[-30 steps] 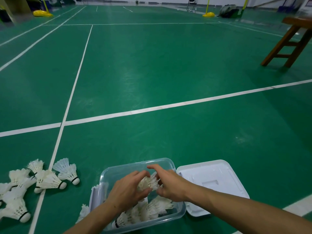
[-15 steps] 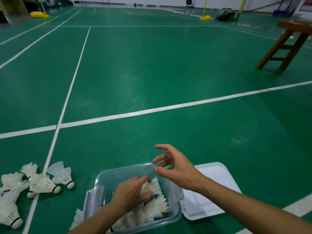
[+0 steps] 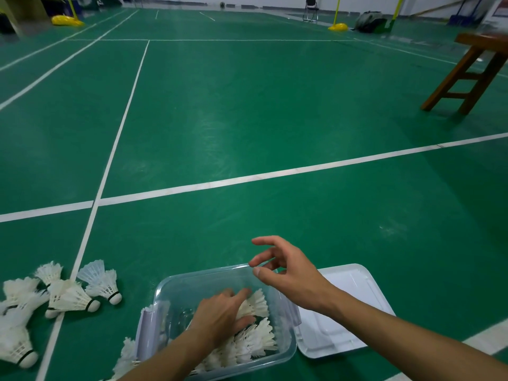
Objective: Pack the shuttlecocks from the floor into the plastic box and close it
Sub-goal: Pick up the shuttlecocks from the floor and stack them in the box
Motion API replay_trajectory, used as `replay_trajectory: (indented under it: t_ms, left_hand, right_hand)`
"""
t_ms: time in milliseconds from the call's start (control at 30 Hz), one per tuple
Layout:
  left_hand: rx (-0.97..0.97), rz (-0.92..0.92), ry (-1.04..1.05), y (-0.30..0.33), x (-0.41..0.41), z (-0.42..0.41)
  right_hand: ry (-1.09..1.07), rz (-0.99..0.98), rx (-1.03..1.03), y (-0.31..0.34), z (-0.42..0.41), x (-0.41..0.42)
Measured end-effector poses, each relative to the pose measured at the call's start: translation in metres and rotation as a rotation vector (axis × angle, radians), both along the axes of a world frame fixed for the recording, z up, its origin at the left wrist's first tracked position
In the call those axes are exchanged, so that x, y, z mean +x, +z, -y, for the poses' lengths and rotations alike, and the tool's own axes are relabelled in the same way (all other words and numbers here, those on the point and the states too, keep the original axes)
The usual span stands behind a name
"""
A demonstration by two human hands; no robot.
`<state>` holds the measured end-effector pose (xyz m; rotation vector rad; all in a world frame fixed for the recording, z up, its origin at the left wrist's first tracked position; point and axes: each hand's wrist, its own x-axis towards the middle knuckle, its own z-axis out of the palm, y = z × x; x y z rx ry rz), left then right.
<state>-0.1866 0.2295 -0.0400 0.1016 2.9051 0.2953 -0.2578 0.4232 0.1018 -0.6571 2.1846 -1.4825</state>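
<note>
The left hand [image 3: 222, 314] lies with fingers spread over shuttlecocks [image 3: 253, 336] inside the clear plastic box [image 3: 192, 284] at 6 o'clock, likely pressing them flat. The right hand [image 3: 288, 273] hovers above the box's far rim, loosely curled and holding nothing. Loose shuttlecocks [image 3: 68, 298] wait on the floor at 8 o'clock, and the lid [image 3: 346, 320] lies off at 5 o'clock, leaving the box open for filling.

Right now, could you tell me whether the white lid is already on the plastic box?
No, the white lid lies flat on the green floor beside the open plastic box, on its right, while the left hand rests on shuttlecocks inside.
</note>
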Motion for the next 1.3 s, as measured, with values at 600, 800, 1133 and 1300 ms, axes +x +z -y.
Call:
replay_trajectory:
  t_ms: [600, 800, 1133, 1300]
  left_hand:
    - [0.541, -0.404, 0.387, 0.128, 0.096, 0.119]
    - [0.475, -0.478, 0.674, 0.129, 0.18, 0.202]
    - [0.317, -0.351, 1.022, 0.05, 0.266, 0.3]
    - [0.298, -0.294, 1.055, 0.03, 0.255, 0.315]
  right_hand:
    - [0.119, -0.029, -0.066, 0.015, 0.061, 0.03]
    - [0.367, -0.143, 0.081, 0.023, 0.144, 0.054]
    - [0.522, -0.188, 0.177, -0.031, 0.295, 0.088]
    - [0.542, -0.189, 0.214, -0.061, 0.333, 0.094]
